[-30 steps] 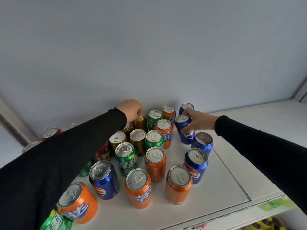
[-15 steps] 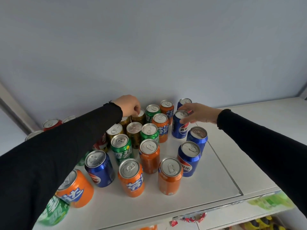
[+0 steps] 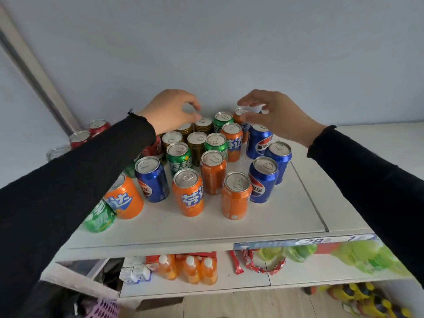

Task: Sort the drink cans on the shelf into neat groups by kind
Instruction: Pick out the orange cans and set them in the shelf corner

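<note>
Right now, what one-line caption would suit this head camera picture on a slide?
Both bare hands, left hand and right hand, hover open above mixed orange, green, blue and gold aluminium drink cans on a white shelf.

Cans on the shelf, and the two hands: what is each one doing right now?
Front orange can: upright, sealed.
Blue can among the orange ones: upright, not with its kind.
Gold can: upright, under the fingertips.
Left hand: open, holding nothing.
Right hand: open, above the back cans.
</note>
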The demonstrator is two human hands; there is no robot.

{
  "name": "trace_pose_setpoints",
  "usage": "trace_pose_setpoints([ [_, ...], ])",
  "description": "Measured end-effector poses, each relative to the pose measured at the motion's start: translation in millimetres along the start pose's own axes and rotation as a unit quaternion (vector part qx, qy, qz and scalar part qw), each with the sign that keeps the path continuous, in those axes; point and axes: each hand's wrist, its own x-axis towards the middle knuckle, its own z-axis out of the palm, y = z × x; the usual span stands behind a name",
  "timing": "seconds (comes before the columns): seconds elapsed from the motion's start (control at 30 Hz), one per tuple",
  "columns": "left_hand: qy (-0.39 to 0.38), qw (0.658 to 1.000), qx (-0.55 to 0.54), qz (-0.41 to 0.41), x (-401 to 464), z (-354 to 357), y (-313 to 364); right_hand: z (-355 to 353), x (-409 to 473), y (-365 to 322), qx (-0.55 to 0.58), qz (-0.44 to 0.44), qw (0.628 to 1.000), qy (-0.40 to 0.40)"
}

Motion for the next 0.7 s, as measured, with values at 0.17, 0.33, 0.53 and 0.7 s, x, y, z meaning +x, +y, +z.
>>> trace_pose_setpoints([
  [0.17, 0.033, 0.999, -0.032, 0.008, -67.5, -7.4, 21.3, 22.3, -53.5, -33.1, 0.045, 0.007, 0.996, 0.083],
  [0.33, 0.055, 0.993, -0.108, 0.000, -137.8, 10.4, 36.9, 60.1, -119.4, -51.6, 0.108, 0.061, 0.977, 0.171],
  [0.53, 0.096, 0.975, -0.196, -0.047, -185.7, 64.6, 35.8, 117.2, -169.1, -41.1, 0.183, 0.157, 0.945, 0.221],
  [0.7, 0.108, 0.947, -0.278, -0.122, -191.3, 105.6, 33.6, 154.0, -175.9, -35.8, 0.213, 0.214, 0.936, 0.182],
])
